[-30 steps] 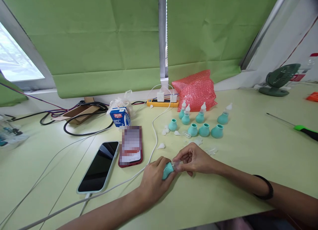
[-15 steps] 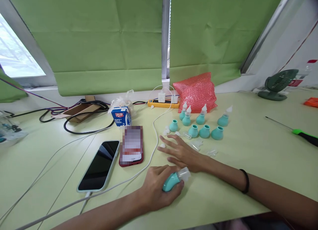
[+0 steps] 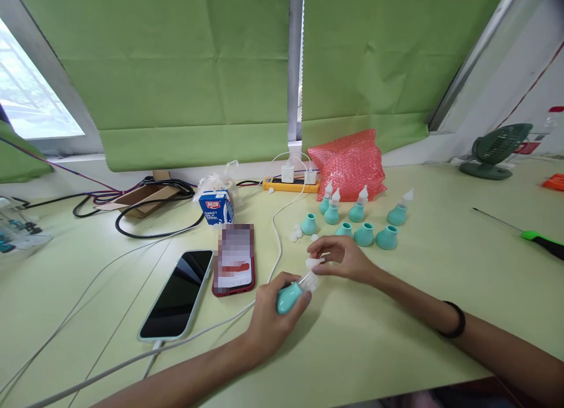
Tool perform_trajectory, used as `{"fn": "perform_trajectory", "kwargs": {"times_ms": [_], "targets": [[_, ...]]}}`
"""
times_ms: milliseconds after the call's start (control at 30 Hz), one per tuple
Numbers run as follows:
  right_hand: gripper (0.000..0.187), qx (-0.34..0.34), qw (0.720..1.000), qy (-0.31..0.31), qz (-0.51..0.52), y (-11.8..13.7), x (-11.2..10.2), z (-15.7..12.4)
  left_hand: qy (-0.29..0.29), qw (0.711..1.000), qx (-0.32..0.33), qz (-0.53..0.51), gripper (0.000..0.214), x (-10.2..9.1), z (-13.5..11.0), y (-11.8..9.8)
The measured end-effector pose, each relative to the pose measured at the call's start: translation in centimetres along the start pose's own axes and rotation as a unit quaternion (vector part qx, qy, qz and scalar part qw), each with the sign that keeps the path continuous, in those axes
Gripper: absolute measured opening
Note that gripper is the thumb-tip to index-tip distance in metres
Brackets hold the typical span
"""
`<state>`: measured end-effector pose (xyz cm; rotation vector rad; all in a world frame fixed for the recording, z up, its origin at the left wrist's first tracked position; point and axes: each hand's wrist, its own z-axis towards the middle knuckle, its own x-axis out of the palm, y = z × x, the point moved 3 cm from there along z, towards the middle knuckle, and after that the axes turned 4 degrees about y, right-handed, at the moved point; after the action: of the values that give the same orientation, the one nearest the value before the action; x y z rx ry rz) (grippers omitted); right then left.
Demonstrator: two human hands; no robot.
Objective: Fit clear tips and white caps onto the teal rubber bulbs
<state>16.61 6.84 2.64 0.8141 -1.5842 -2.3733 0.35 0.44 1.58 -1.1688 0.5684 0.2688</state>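
My left hand (image 3: 269, 315) is closed around a teal squeeze bulb (image 3: 288, 298) of a nasal aspirator. A clear plastic tube (image 3: 307, 282) sticks out of the bulb's neck, tilted up to the right. Just above that tube, my right hand (image 3: 346, 260) pinches a small white soft nozzle tip (image 3: 314, 263) between thumb and fingers. Whether the tip touches the tube, I cannot tell. Beyond my right hand stand several bare teal bulbs (image 3: 363, 234). Behind them are several aspirators (image 3: 358, 208) with white tips on. Small white pieces (image 3: 296, 234) lie left of the bulbs.
Two phones lie on the left, one with a black screen (image 3: 178, 293) and one in a red case (image 3: 235, 261). A white cable (image 3: 229, 320) crosses the table. Farther back are a milk drink box (image 3: 217, 208), a power strip (image 3: 282, 186) and red bubble wrap (image 3: 350, 170). A screwdriver (image 3: 535, 236) lies right.
My right hand has risen from the small parts on the table and closed on a white nozzle tip, bringing it near the tube. My left hand has shifted slightly left and up with the bulb.
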Motion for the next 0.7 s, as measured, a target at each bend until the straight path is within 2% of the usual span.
{"fn": "perform_trajectory", "kwargs": {"times_ms": [67, 167, 433, 700], "targets": [[0.02, 0.028, 0.992, 0.059, 0.107, 0.42, -0.45, -0.04, -0.003, 0.999, -0.02, -0.026, 0.019, -0.11, 0.25, 0.03], [0.02, 0.033, 0.981, 0.101, 0.16, 0.83, -0.72, -0.13, -0.009, 0.999, -0.03, -0.042, 0.018, -0.23, 0.44, -0.07], [0.024, 0.027, 0.982, 0.09, 0.162, 0.87, -0.42, -0.21, 0.015, 0.999, -0.03, -0.043, 0.017, -0.03, 0.36, -0.09], [0.023, 0.028, 0.985, 0.093, 0.143, 0.51, -0.51, -0.2, 0.005, 0.999, -0.02, -0.03, 0.018, -0.06, 0.17, -0.24]]}}
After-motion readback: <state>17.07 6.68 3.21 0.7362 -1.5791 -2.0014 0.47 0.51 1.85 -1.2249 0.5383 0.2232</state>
